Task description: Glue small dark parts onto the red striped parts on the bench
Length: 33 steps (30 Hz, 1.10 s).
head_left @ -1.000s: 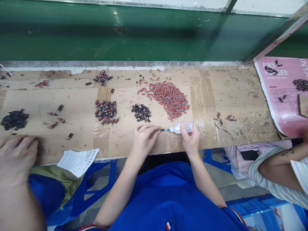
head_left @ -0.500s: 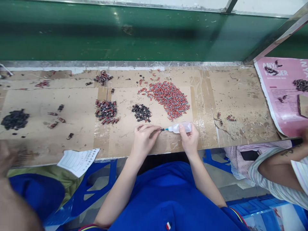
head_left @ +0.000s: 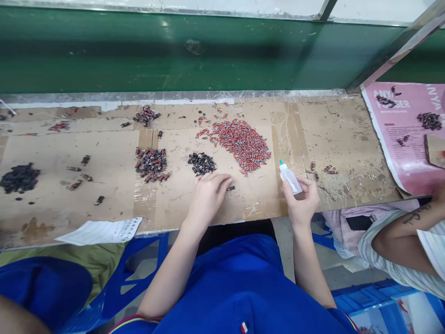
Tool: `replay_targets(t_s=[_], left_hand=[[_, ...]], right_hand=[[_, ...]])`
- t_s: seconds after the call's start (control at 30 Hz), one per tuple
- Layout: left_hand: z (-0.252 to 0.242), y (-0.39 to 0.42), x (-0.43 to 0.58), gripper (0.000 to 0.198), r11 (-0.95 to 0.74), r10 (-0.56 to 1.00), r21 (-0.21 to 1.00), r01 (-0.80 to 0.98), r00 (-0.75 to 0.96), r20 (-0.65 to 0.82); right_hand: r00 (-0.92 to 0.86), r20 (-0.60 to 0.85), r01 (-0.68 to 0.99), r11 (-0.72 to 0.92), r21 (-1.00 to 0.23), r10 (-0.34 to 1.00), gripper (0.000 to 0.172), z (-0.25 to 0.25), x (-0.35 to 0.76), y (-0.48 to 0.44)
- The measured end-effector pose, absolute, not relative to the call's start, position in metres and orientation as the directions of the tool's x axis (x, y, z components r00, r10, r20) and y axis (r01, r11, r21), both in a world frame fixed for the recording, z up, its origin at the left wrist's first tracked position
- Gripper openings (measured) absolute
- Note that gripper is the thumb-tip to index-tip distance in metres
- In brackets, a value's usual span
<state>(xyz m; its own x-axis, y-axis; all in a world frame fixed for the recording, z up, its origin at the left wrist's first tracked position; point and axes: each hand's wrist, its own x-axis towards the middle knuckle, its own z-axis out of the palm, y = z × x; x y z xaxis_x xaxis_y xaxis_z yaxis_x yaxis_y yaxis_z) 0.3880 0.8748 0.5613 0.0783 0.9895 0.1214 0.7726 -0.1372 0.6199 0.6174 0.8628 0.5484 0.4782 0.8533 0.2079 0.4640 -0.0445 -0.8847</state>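
Note:
My right hand (head_left: 303,200) grips a small translucent squeeze bottle (head_left: 292,180), its blue tip pointing up and away, right of the red pile. My left hand (head_left: 208,192) rests on the cardboard with thumb and forefinger slightly apart. Just beside its fingertips lies a small black part with a metallic-looking end (head_left: 231,188). A pile of similar black parts (head_left: 202,163) sits beyond the left hand. Behind and to the right spreads a large heap of small red-and-silver pieces (head_left: 243,144). Joined-looking black-and-red pieces (head_left: 151,163) are gathered farther left.
Cardboard (head_left: 215,208) covers the bench below a green panel (head_left: 174,55). A black pile (head_left: 21,177) and a paper slip (head_left: 100,230) are at left. A pink sheet (head_left: 392,148) with more parts lies right, near a co-worker's tattooed arm (head_left: 410,222).
My right hand has drawn the bottle right, away from the small black part, and tipped it upward. My left fingers have lifted off that part. The co-worker's hand at left has gone from view.

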Motion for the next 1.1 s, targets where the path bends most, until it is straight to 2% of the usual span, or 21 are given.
replay_targets(t_s=[0.13,0.27,0.33,0.43,0.5,0.6,0.67,0.77,0.93,1.03,1.1], left_hand=[[0.560,0.896,0.402,0.018,-0.139,0.990,0.596,0.791,0.092,0.109],[0.552,0.910,0.408,0.017,-0.159,0.986,0.591,0.791,0.153,0.061],[0.553,0.910,0.406,0.018,-0.174,0.982,0.590,0.788,0.180,0.050],[0.563,0.903,0.402,0.021,-0.254,0.965,0.595,0.763,0.245,0.098],[0.572,0.897,0.399,0.022,-0.355,0.933,0.575,0.737,0.316,0.171],[0.580,0.888,0.395,0.020,-0.456,0.890,0.523,0.720,0.373,0.263],[0.580,0.884,0.391,0.017,-0.442,0.897,0.523,0.729,0.341,0.282],[0.569,0.877,0.384,0.011,-0.370,0.928,0.548,0.751,0.268,0.259],[0.549,0.864,0.379,0.009,-0.279,0.960,0.550,0.787,0.223,0.169],[0.547,0.862,0.382,0.013,-0.252,0.968,0.628,0.736,0.199,0.155],[0.550,0.862,0.386,0.012,-0.214,0.977,0.713,0.668,0.158,0.146]], right_hand=[[0.370,0.289,0.667,-0.036,-0.744,0.883,0.027,0.551,0.623,0.861],[0.249,0.508,0.772,0.147,-0.618,0.825,0.015,0.561,0.610,0.860],[0.160,0.542,0.761,0.246,-0.601,0.825,0.007,0.567,0.600,0.862],[0.001,0.448,0.636,0.345,-0.690,0.894,0.013,0.573,0.584,0.867],[-0.091,0.358,0.529,0.350,-0.773,0.929,0.017,0.575,0.575,0.873],[-0.186,0.219,0.397,0.277,-0.875,0.958,0.015,0.575,0.565,0.881],[-0.229,0.115,0.327,0.187,-0.926,0.967,0.013,0.573,0.562,0.883],[-0.199,0.017,0.264,0.070,-0.962,0.980,0.011,0.568,0.559,0.881],[-0.051,0.005,0.273,0.018,-0.962,0.999,0.013,0.563,0.554,0.874],[-0.048,0.027,0.322,0.041,-0.946,0.998,0.012,0.563,0.549,0.872],[-0.037,0.014,0.291,0.024,-0.957,0.999,0.011,0.563,0.545,0.871]])
